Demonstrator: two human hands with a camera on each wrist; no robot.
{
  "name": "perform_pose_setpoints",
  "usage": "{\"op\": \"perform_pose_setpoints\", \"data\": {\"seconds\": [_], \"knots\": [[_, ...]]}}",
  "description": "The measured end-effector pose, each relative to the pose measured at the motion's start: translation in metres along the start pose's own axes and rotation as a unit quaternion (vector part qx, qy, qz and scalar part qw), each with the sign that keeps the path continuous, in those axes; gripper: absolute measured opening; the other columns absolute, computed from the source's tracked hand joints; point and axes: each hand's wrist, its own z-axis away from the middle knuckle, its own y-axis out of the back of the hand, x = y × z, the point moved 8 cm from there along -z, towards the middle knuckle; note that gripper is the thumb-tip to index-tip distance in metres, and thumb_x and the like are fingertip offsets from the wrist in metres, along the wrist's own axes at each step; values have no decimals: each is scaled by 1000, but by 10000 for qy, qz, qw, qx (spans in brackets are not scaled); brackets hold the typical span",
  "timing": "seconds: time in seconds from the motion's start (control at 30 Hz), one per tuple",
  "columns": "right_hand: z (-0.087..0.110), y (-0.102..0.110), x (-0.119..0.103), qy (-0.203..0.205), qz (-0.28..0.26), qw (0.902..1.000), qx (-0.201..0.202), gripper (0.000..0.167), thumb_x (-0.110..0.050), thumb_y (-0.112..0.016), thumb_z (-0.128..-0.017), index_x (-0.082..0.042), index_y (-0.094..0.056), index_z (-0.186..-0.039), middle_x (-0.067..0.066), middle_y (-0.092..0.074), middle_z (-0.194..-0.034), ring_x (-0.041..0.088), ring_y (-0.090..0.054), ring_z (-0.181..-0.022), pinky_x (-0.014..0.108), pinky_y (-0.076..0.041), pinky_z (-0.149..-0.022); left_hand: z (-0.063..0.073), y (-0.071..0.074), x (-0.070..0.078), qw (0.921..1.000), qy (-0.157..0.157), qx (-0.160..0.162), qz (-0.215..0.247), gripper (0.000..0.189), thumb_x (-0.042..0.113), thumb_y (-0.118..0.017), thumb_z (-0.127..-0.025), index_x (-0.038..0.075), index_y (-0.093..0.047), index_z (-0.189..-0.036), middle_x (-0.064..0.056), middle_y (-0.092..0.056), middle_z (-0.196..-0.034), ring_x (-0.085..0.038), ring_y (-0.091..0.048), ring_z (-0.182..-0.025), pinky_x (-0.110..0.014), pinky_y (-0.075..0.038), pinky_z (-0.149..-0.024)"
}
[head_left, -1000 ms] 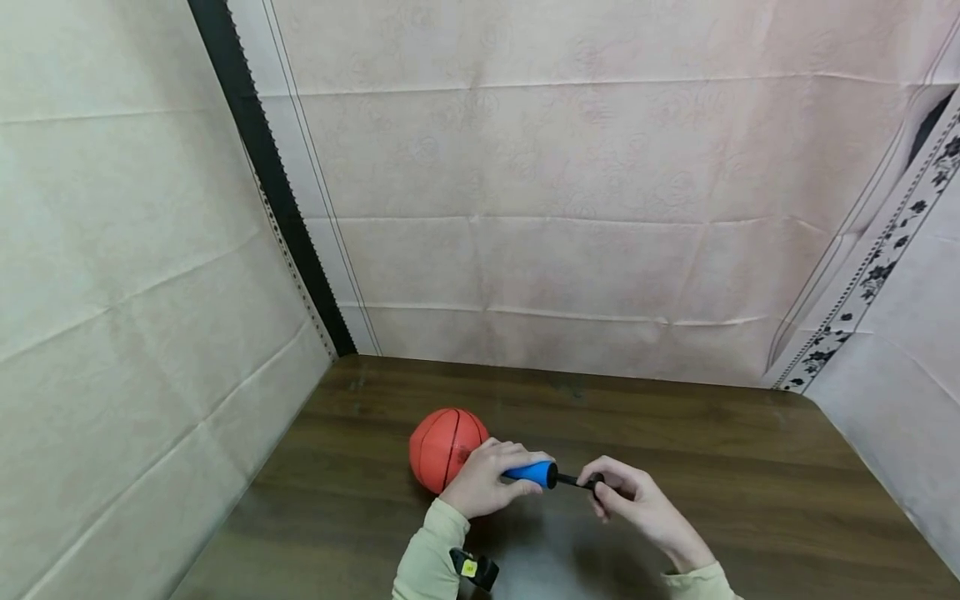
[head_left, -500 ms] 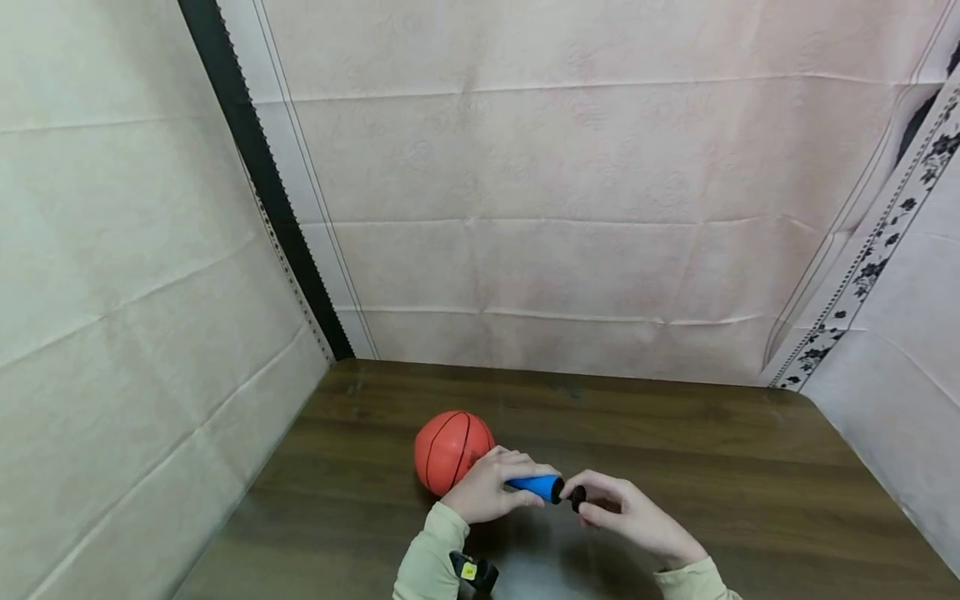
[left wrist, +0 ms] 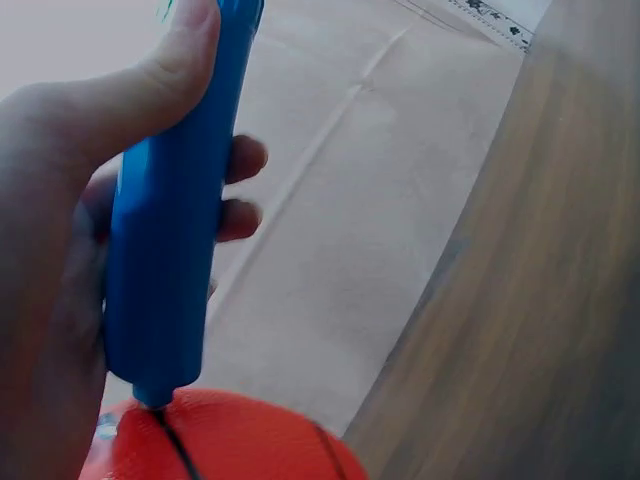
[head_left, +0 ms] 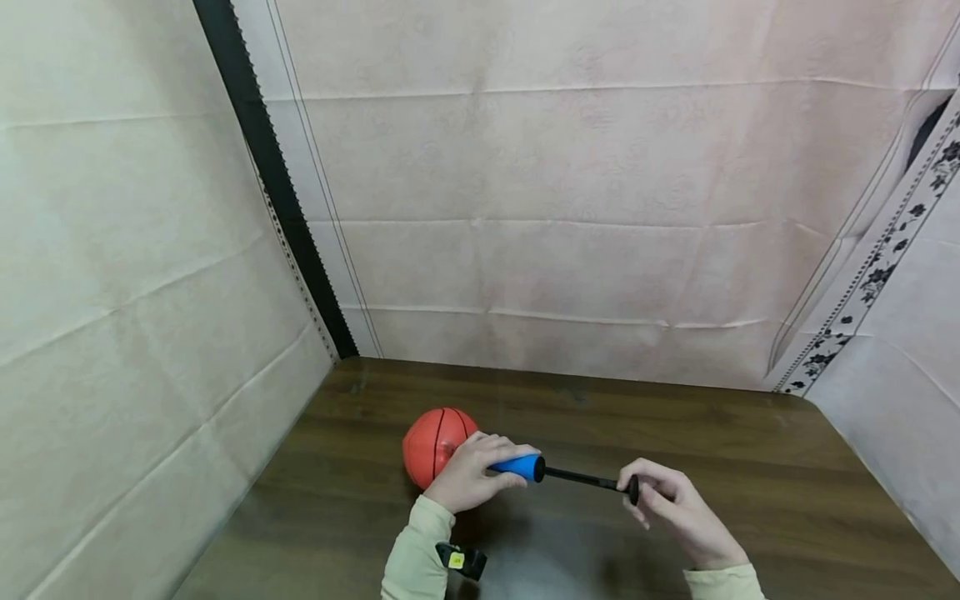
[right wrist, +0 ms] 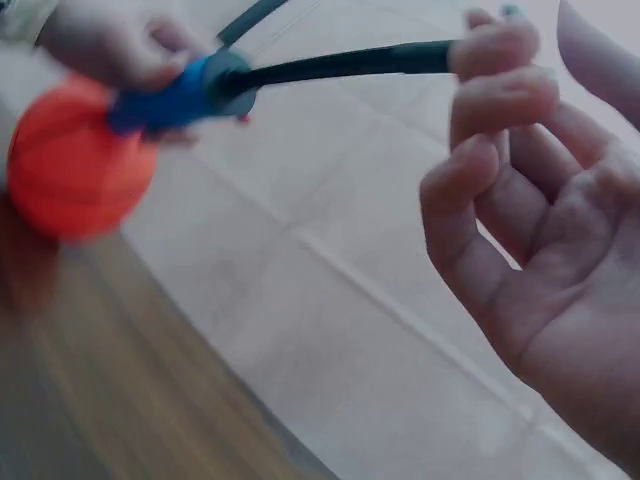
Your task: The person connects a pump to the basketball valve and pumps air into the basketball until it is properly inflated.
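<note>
A small blue hand air pump (head_left: 522, 468) lies along my left hand (head_left: 474, 472), whose fingers and thumb wrap its barrel. From the barrel's right end a long stretch of black rod (head_left: 581, 477) sticks out. My right hand (head_left: 678, 510) pinches the black handle (head_left: 633, 489) at the rod's far end. Left of the pump is a red ball (head_left: 433, 446) with black lines like a basketball, partly hidden behind the left hand. In the left wrist view, the nozzle end of the pump barrel (left wrist: 165, 250) meets the surface of the ball (left wrist: 245, 440).
A brown wood-grain table (head_left: 720, 450) spreads under both hands. Pale cloth walls (head_left: 570, 192) stand behind it and at both sides, with a floral border (head_left: 873, 279) at the right corner. A black device (head_left: 462, 561) is strapped on the left wrist.
The rod first went into the barrel as my right hand moved left, then came out much farther as that hand drew back right. The left hand and ball shifted slightly left.
</note>
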Motion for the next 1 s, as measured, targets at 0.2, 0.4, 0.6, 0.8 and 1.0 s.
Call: {"op": "perform_pose_setpoints", "data": {"seconds": [0.2,0.4,0.6,0.8,1.0], "knots": [[-16,-6,22,-532,453,9962,512,26,6,-38,-100,-3,-51,-121,19,-41,-66,29,-41,-57,35,-41,-49,-5,-5,3,9995,-13,187,-242,44,36,-69,-87,29,-61,-130,7,-69,-106,-8,-60,-98,-31,-43,-91],[-25,-12,52,-1074,1089,9810,1197,26,-2,-45,-100,-2,-47,-127,20,-47,-68,24,-47,-55,34,-45,-50,-10,-15,11,9971,-243,224,-682,43,37,-70,-86,28,-62,-128,7,-69,-103,-8,-61,-96,-30,-44,-91],[-25,-15,60,-1145,1300,9747,1412,28,-2,-49,-99,10,-41,-123,17,-50,-72,25,-48,-56,34,-46,-51,-10,-17,12,9955,-368,367,-798,42,39,-70,-86,27,-64,-125,8,-70,-102,-7,-61,-94,-30,-43,-92],[-23,-15,59,-1729,1691,9601,1402,28,-11,-51,-100,0,-46,-125,17,-57,-81,16,-56,-64,33,-50,-57,-9,-19,8,9980,-176,514,-321,43,36,-73,-84,30,-63,-125,9,-69,-108,-7,-60,-102,-33,-43,-96],[-25,-19,55,-2184,2689,9167,1989,43,-20,-72,-87,-16,-51,-125,11,-61,-99,4,-61,-75,24,-52,-65,-15,-26,17,9972,160,471,-567,40,33,-74,-85,26,-63,-123,7,-64,-114,-12,-57,-108,-36,-43,-99]]}}
